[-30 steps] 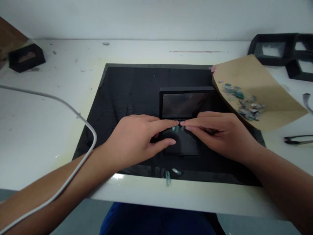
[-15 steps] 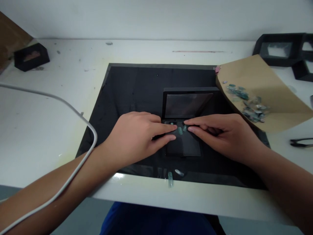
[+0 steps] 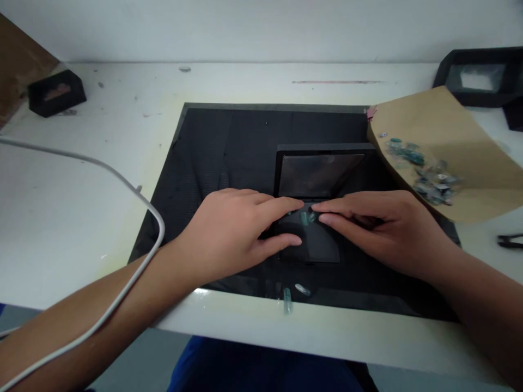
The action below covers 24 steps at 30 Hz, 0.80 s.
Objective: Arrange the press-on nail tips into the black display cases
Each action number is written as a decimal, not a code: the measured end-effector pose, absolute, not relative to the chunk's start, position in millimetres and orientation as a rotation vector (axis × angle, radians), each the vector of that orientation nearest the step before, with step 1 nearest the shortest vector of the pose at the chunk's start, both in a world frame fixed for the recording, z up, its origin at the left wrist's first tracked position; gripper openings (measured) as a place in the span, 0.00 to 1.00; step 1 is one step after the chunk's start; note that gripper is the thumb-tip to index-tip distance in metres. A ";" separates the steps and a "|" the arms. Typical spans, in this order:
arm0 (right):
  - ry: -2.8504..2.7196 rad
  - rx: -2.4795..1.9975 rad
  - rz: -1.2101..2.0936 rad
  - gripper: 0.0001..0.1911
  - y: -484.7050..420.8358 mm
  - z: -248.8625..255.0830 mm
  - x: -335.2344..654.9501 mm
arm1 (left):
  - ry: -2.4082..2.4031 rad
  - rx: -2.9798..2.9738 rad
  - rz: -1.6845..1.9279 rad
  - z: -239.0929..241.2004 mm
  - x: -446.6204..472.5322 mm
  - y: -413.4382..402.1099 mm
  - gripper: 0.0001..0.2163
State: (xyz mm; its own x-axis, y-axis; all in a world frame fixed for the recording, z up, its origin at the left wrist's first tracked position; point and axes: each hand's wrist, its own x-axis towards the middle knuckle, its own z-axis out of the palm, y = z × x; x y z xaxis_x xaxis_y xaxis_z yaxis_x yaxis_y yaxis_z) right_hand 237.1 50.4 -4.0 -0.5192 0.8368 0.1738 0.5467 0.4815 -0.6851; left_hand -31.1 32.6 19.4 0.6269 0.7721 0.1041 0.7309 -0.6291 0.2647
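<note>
A shallow black box (image 3: 322, 253) stands with its clear-windowed lid (image 3: 322, 174) raised. Inside lie small translucent green pieces that look like false nails (image 3: 304, 219). From the left, my left hand (image 3: 241, 231) reaches over the box, index finger and thumb spread apart with nothing between them. At the box's right side, my right hand (image 3: 379, 228) has thumb and index finger close together at a green false nail (image 3: 312, 216), which it seems to pinch by the edge. Its other fingers are curled and partly hidden.
A black mat (image 3: 229, 141) lies under the box. Right of it, a brown paper sheet (image 3: 461, 130) carries a pile of false nails (image 3: 435, 182). Two loose pieces, one a green false nail (image 3: 287, 301), lie near the front edge. A white cable (image 3: 157, 218) crosses my left forearm.
My left index finger and thumb have spread wider apart. The green false nail at my right fingertips now sits closer to the one beside it. The whole view has shifted slightly.
</note>
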 end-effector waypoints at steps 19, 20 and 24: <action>-2.302 -1.215 0.701 0.14 48.2 -4.1 240.7 | 1.162 2.740 0.476 7.3 -20.0 28.3 0.08; -2.294 -1.221 0.702 0.14 48.4 -3.7 240.4 | 1.152 2.753 0.491 7.3 -19.4 28.0 0.09; -2.264 -1.253 0.674 0.14 48.9 -3.7 240.2 | 1.233 2.618 0.639 10.6 -17.6 27.7 0.06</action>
State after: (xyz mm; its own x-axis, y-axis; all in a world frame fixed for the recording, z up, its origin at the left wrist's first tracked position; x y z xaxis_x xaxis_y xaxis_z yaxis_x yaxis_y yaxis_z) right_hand 240.2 48.9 -3.7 -0.4775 0.8643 0.1579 0.6371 0.4644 -0.6152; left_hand -17.6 27.7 10.6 0.5641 0.7675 0.3046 0.6913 -0.6407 0.3339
